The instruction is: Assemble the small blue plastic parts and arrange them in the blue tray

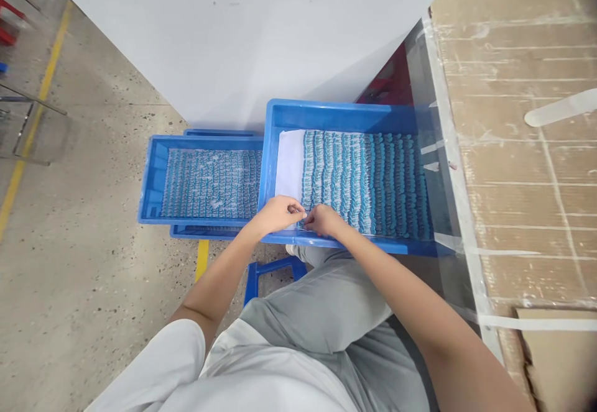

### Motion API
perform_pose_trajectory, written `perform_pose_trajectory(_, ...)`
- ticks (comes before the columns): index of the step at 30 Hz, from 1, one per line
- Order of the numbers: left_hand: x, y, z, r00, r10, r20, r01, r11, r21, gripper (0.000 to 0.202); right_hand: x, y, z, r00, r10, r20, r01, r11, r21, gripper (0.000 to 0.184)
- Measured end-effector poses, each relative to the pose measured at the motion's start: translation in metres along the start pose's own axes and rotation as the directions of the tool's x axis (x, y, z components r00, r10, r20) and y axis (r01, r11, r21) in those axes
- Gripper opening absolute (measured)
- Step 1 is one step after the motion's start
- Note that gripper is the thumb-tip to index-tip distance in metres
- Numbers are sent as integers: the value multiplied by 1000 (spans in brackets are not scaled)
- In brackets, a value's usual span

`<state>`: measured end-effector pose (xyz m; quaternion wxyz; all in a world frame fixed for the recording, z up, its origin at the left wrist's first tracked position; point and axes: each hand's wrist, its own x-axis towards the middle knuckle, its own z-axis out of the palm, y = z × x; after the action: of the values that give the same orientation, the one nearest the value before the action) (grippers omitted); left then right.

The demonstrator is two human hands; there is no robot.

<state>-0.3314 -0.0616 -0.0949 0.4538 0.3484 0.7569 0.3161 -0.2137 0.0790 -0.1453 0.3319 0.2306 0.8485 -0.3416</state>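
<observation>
Close by the tray edge [396,246], both hands [276,214] [326,218] with fingers [295,207] pinched, contents unclear, free paper [290,157] ahead.

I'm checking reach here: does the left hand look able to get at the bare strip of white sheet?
Probably yes: the left hand is at the near end of the bare white strip, and nothing visible stands between them.
</observation>
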Motion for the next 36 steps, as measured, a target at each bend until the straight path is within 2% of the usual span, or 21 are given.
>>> perform_pose_trajectory(3, 7, 2, 2, 997, -26, 76, 15, 991, 134, 29, 2, -2, 4, 999, 19, -26, -20, 998, -52, 13)
perform_pose_trajectory(8, 19, 7, 7, 976, -131, 175, 72, 947, 312, 22, 8, -3, 8, 998, 33, -50, -38, 993, -111, 15)
perform_pose_trajectory(13, 34, 6, 18, 932, -256, 256, 105, 869, 484, 12, 11, -3, 10, 998, 39, -52, -46, 989, -137, 14)
perform_pose_trajectory(17, 46, -1, 30, 882, -352, 313, 113, 802, 586, 18, 11, -5, 10, 997, 57, -49, -64, 988, -141, 14)
perform_pose_trajectory(22, 58, -14, 41, 842, -412, 348, 129, 780, 613, 30, 8, -9, 9, 994, 100, -52, -106, 985, -139, 16)
perform_pose_trajectory(29, 67, -30, 48, 843, -406, 352, 138, 797, 587, 32, 9, -12, 11, 978, 194, -81, -204, 968, -146, 31)
perform_pose_trajectory(36, 64, -29, 48, 850, -395, 350, 136, 805, 578, 31, 5, -12, 9, 970, 214, -117, -230, 963, -143, 33)
